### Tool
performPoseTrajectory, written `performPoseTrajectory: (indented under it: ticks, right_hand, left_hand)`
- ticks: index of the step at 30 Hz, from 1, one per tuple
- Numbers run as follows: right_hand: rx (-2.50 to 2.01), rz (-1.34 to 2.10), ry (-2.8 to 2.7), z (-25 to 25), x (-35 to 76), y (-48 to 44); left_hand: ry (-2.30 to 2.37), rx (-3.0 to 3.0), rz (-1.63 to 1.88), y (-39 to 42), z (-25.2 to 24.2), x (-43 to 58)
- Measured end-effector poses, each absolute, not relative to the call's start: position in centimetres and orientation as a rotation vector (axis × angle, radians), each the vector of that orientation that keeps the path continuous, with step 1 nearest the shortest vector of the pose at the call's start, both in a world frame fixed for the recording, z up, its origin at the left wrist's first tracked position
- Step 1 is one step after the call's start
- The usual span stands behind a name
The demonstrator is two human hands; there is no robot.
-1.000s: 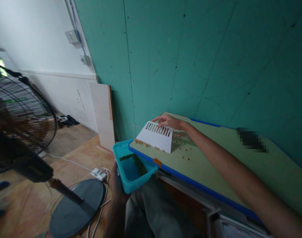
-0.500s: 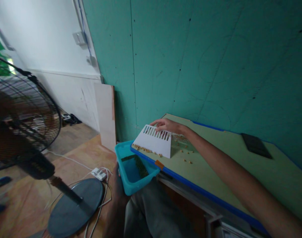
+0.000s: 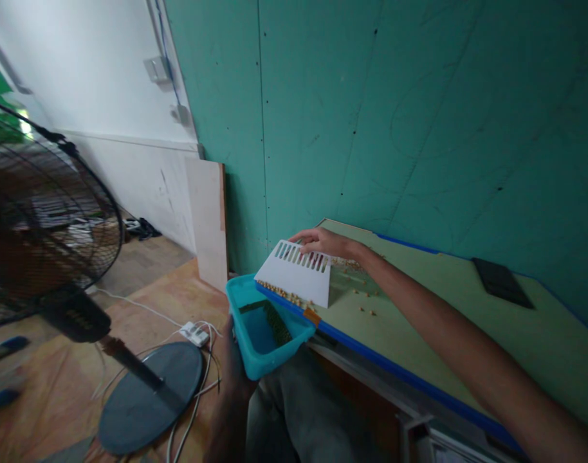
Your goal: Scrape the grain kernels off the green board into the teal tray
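Note:
My left hand (image 3: 239, 360) grips the side of a turquoise plastic tub (image 3: 259, 368), held tilted just under the near left corner of the table. Small green grains (image 3: 276, 323) lie along one side of its floor. My right hand (image 3: 321, 240) is closed on the slotted upper part of a white plastic scraper (image 3: 294, 276), whose lower edge rests near the table's blue rim. Yellowish kernels (image 3: 280, 292) are gathered in a row along that edge, above the tub. More loose kernels (image 3: 366, 294) are scattered to the right of the scraper.
The pale green table (image 3: 419, 321) stands against a green wall (image 3: 323, 116). A dark flat slab (image 3: 501, 283) lies on its right part. On the left stand a pedestal fan (image 3: 72, 315) and a power strip (image 3: 194, 334) with cables. A white board (image 3: 208, 225) leans at the wall.
The scraper has shifted slightly left and nearer the rim, with the kernels bunched closer to the edge over the tub. My left hand still holds the tub in place.

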State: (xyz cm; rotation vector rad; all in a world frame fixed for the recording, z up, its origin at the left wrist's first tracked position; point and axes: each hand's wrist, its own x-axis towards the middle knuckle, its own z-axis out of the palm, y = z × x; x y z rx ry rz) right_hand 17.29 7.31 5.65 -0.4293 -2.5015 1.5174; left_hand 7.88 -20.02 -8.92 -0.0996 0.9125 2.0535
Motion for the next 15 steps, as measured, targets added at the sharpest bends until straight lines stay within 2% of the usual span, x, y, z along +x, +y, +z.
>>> performPoseTrajectory:
  ticks: [15]
  right_hand:
    - [-0.397, 1.522, -2.531, 6.1, 16.8, 6.4]
  left_hand:
    - [0.95, -0.094, 2.036, -20.5, -9.6, 9.4]
